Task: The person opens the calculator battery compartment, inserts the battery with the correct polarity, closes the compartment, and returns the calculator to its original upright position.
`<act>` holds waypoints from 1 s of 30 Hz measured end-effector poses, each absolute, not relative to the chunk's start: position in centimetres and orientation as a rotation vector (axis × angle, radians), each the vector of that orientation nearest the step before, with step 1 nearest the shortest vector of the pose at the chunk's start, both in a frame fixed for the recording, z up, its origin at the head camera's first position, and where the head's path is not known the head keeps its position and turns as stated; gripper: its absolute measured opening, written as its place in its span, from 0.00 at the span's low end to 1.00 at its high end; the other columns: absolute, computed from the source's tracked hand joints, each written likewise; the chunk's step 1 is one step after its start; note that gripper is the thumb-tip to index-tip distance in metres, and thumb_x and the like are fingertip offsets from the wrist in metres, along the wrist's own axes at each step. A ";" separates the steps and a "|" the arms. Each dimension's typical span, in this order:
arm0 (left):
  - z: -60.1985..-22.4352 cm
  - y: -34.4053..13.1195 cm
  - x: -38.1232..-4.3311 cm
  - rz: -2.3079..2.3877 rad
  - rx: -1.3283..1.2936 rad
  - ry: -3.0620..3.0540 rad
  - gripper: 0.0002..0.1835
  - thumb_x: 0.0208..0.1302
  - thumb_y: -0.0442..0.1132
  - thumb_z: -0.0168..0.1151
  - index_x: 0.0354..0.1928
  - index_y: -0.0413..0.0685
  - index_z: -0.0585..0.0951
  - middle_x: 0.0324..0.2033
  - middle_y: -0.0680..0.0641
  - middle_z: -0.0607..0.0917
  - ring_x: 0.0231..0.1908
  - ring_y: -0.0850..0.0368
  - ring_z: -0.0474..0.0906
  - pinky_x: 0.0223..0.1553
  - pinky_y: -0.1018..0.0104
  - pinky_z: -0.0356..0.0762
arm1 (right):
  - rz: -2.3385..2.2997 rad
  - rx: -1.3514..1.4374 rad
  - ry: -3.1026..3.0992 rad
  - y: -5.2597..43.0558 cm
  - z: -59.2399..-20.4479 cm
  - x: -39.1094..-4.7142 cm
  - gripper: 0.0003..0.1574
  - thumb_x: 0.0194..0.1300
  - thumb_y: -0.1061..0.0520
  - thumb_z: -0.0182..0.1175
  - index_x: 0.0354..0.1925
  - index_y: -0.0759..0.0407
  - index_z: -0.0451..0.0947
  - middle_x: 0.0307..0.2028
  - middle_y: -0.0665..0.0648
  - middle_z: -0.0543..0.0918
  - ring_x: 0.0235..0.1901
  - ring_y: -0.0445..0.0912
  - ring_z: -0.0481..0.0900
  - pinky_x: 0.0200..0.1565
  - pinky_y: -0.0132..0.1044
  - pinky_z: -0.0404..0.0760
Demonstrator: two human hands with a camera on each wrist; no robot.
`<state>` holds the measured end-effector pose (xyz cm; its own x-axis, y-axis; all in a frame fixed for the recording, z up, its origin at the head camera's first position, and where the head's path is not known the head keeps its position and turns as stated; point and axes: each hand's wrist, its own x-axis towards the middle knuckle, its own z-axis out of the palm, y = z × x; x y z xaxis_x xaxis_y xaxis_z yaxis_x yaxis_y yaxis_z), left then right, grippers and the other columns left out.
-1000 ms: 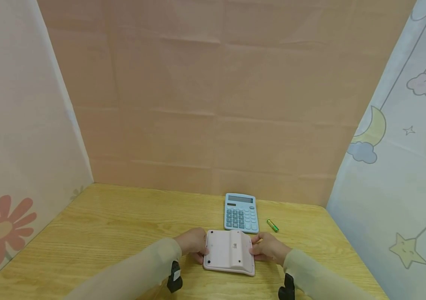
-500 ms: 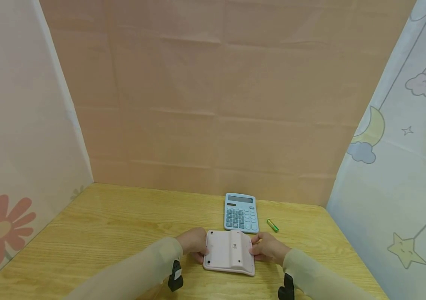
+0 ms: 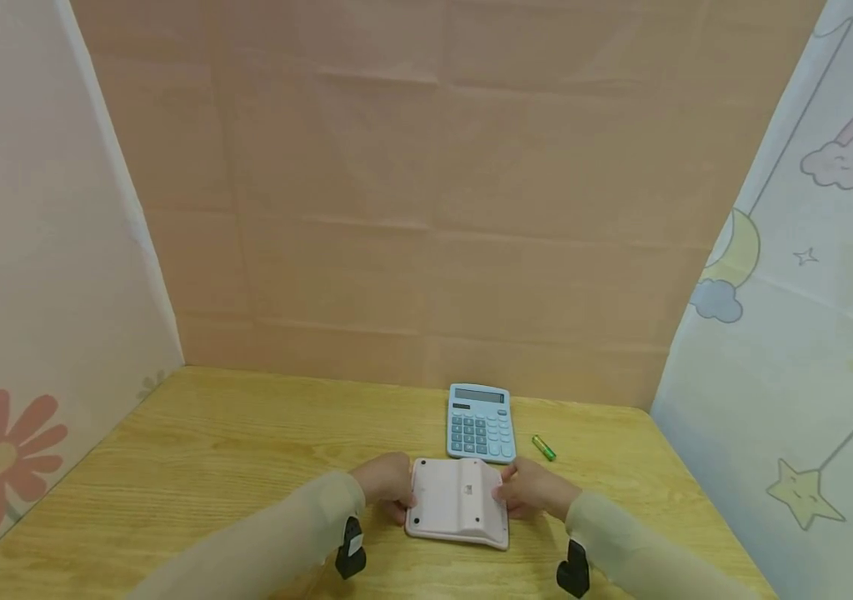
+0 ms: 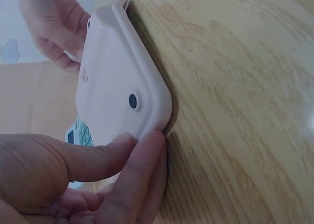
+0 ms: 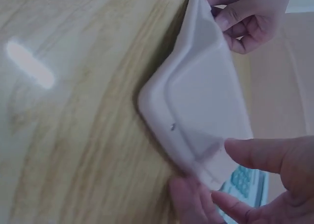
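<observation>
A pale pink calculator (image 3: 441, 498) lies back side up, showing black round feet and a raised ridge. My left hand (image 3: 387, 482) pinches its left edge; in the left wrist view the thumb presses on the back near a foot (image 4: 132, 101), with fingers curled at the rim. On the opposite edge is my right hand (image 3: 535, 490), its thumb over the back and its fingers at the side and below. The right wrist view shows that thumb's tip on the pink shell (image 5: 211, 96). The calculator's keys and display face down, hidden.
A light blue calculator (image 3: 481, 423) lies face up just behind the pink one. Right of it is a green battery (image 3: 544, 447) on the wooden table (image 3: 246, 433). A brown sheet (image 3: 426, 208) stands at the back, with printed sheets on both sides.
The head view has shifted slightly. My right thumb sits a little farther in over the pink calculator's back; the left hand keeps its grip and the calculator stays in place.
</observation>
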<state>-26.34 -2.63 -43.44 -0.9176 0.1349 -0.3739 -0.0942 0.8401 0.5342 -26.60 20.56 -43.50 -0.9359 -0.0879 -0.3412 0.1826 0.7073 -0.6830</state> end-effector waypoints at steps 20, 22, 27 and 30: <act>-43.6 -3.0 -26.5 0.892 0.023 2.567 0.09 0.56 0.29 0.68 0.27 0.36 0.75 0.16 0.44 0.81 0.14 0.60 0.76 0.20 0.74 0.69 | -1.043 -0.015 2.682 16.8 -42.6 -26.8 0.23 0.56 0.58 0.69 0.38 0.64 0.63 0.29 0.58 0.70 0.23 0.44 0.67 0.24 0.33 0.74; -43.6 -3.0 -26.4 0.887 0.022 2.566 0.09 0.56 0.29 0.68 0.27 0.36 0.75 0.16 0.45 0.80 0.14 0.61 0.76 0.19 0.74 0.68 | -1.012 -0.019 2.711 16.6 -42.8 -26.9 0.25 0.54 0.59 0.70 0.39 0.65 0.64 0.29 0.58 0.70 0.23 0.44 0.68 0.24 0.33 0.74; -43.5 -3.0 -26.3 0.871 0.030 2.573 0.09 0.56 0.29 0.68 0.26 0.36 0.75 0.15 0.45 0.80 0.13 0.61 0.75 0.17 0.76 0.66 | -0.905 -0.044 2.770 16.3 -43.1 -27.1 0.29 0.53 0.58 0.72 0.42 0.69 0.64 0.31 0.60 0.73 0.27 0.48 0.74 0.25 0.36 0.78; -43.4 -2.9 -26.2 0.866 0.025 2.576 0.09 0.56 0.29 0.68 0.26 0.36 0.75 0.15 0.45 0.80 0.14 0.61 0.75 0.17 0.75 0.65 | -0.853 -0.038 2.771 16.2 -43.0 -27.0 0.30 0.54 0.57 0.72 0.44 0.70 0.64 0.31 0.59 0.74 0.27 0.48 0.74 0.25 0.36 0.77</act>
